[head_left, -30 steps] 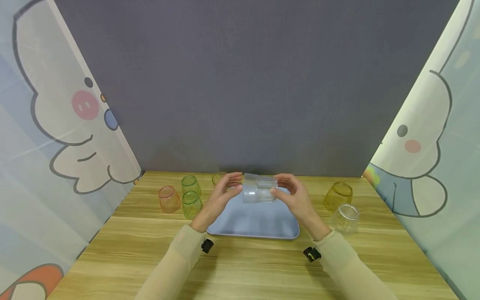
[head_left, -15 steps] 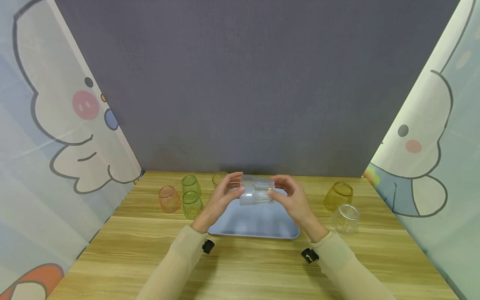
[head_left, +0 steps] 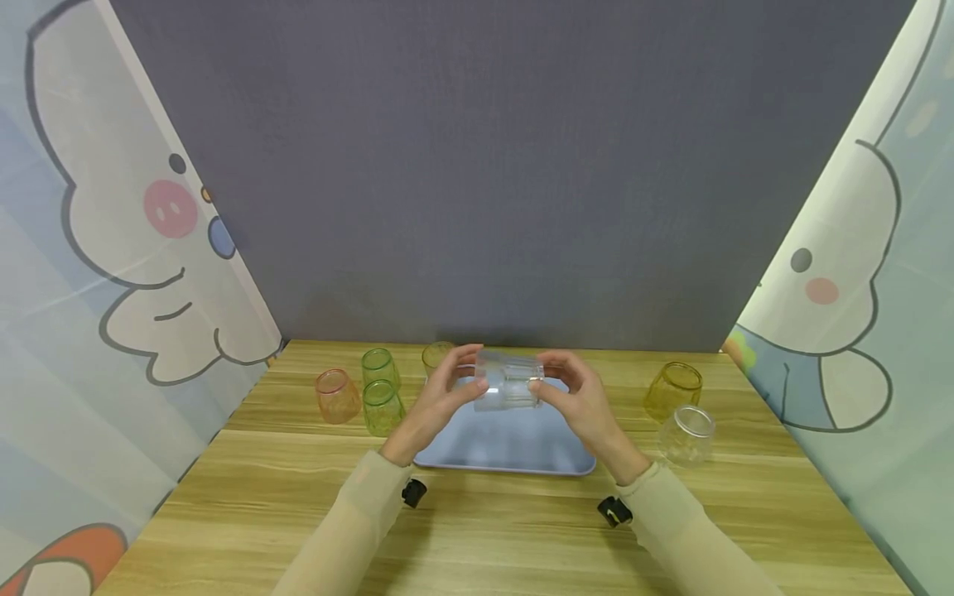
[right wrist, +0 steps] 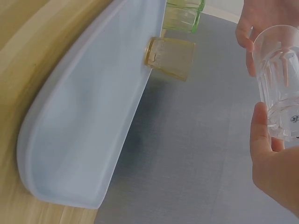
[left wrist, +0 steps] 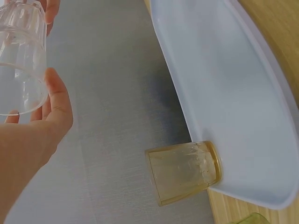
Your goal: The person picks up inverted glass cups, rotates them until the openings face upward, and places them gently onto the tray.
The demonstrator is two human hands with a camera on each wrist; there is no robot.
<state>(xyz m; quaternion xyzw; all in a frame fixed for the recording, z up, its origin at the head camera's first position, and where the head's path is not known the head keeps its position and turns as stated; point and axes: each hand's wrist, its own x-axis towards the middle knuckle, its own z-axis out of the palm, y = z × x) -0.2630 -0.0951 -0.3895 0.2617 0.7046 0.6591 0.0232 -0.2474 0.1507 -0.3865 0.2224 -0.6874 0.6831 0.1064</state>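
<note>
A clear drinking glass [head_left: 507, 381] with a faceted lower half lies sideways in the air over a pale blue tray [head_left: 503, 443]. My left hand [head_left: 440, 401] holds its wide rim end, thumb in front and fingers behind. At the base end, my right hand [head_left: 585, 401] grips it between thumb and fingers. The left wrist view shows the glass's open mouth [left wrist: 21, 93] by the left fingers. In the right wrist view, a small dark mark [right wrist: 295, 119] shows near the base. A pale amber glass [left wrist: 182, 172] stands upright at the tray's back left corner, partly behind my left hand in the head view.
Left of the tray, on the wooden table [head_left: 507, 538], stand a pink glass [head_left: 338, 397] and two green glasses [head_left: 383, 410]. On the right are an amber glass [head_left: 672, 391] and a clear glass [head_left: 686, 434]. A grey panel [head_left: 477, 182] rises behind.
Both hands have shifted slightly left with the clear glass and lowered it a little. The glasses on the table have stayed put.
</note>
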